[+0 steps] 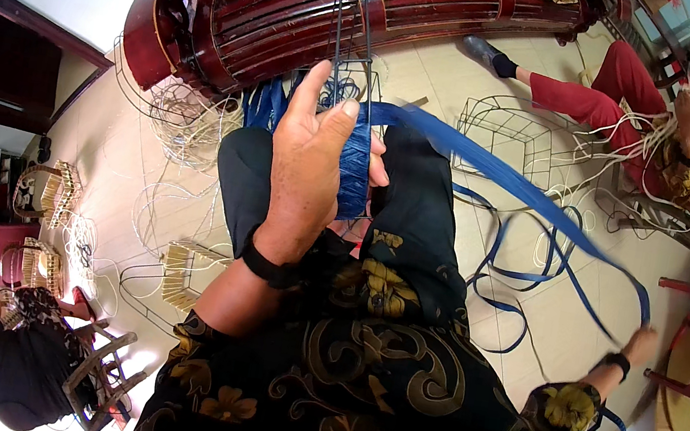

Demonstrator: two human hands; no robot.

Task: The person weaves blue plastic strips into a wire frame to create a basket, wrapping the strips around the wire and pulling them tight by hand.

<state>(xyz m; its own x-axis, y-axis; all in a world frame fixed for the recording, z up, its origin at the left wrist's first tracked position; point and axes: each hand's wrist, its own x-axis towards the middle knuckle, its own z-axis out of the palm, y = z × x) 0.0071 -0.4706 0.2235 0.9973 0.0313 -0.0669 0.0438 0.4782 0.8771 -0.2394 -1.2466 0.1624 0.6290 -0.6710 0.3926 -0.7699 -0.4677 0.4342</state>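
Note:
My left hand (307, 160) grips a narrow dark wire basket frame (360, 15) above my lap. Its index finger points up, while the thumb presses the near face and other fingertips show behind the far side. Flat blue strip is wound closely round the frame's lower part as a blue woven band (354, 183). From there a long blue strip (505, 173) stretches out to the right. At its far end my right hand (640, 343), slightly blurred and with the arm extended, is closed on the strip. Loose loops of the same strip hang beside my right leg.
A dark red wooden bench (286, 17) stands ahead, with more blue strips (263, 103) near its foot. An empty wire frame (510, 142) rests on the floor. Two other people sit nearby, right and lower left. Pale cane coils (187, 127) and a part-woven basket (184, 271) lie left.

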